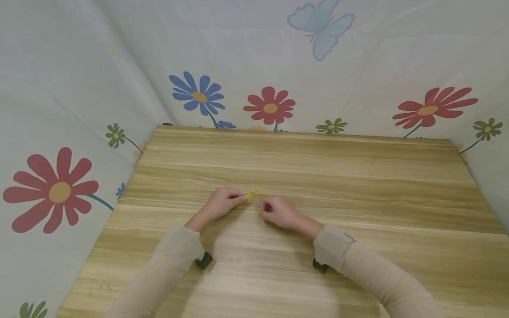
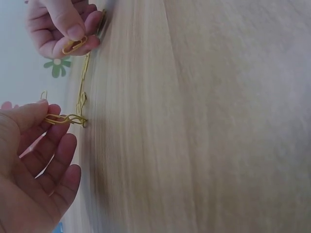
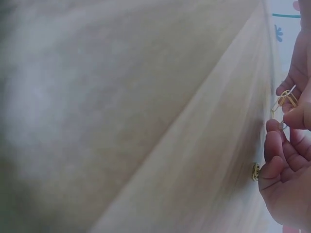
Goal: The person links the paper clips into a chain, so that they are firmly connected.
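Note:
A chain of yellow paper clips lies between the two hands, near the middle of the wooden table. My left hand pinches some linked clips between thumb and index finger, its other fingers loosely bent. A single clip end sticks up past that thumb. From there the chain runs along the tabletop toward the right hand. My right hand pinches a yellow paper clip between thumb and fingertip. In the right wrist view, clips show between the hands, partly hidden by the fingers.
Pale cloth walls with printed flowers and a butterfly rise behind and beside the table. A dark wrist device shows under the left sleeve, another under the right. The table's back edge meets the cloth.

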The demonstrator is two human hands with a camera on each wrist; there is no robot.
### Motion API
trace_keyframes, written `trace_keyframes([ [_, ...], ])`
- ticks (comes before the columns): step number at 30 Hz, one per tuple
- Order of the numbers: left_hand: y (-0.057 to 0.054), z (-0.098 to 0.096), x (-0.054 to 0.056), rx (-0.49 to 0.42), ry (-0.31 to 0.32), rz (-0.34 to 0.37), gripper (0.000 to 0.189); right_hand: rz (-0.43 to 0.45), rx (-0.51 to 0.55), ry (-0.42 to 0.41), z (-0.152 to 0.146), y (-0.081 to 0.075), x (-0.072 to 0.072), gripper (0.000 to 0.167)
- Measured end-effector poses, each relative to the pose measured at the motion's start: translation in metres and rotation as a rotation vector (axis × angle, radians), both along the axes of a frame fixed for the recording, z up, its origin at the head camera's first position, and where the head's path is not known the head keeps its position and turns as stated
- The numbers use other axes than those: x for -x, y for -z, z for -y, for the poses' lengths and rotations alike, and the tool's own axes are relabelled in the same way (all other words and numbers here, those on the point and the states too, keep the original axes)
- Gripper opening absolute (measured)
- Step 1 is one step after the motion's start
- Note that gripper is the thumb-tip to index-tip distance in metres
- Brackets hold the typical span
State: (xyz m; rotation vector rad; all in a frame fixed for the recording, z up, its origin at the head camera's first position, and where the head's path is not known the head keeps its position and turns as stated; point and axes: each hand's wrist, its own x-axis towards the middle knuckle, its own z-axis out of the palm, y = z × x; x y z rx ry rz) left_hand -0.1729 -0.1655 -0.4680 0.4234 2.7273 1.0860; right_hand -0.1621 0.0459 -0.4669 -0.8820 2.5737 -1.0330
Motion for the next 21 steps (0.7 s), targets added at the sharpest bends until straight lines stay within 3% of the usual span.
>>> trace_keyframes([
  [10, -0.002, -0.003, -0.001, 0.01, 0.005, 0.011, 0.018, 0.014, 0.088, 0.086, -0.003, -0.003, 0.002, 0.005],
  [21, -0.008, -0.007, -0.004, -0.006, -0.009, 0.055, 0.016, 0.124, 0.178, 0.164, -0.005, -0.012, 0.004, 0.01],
])
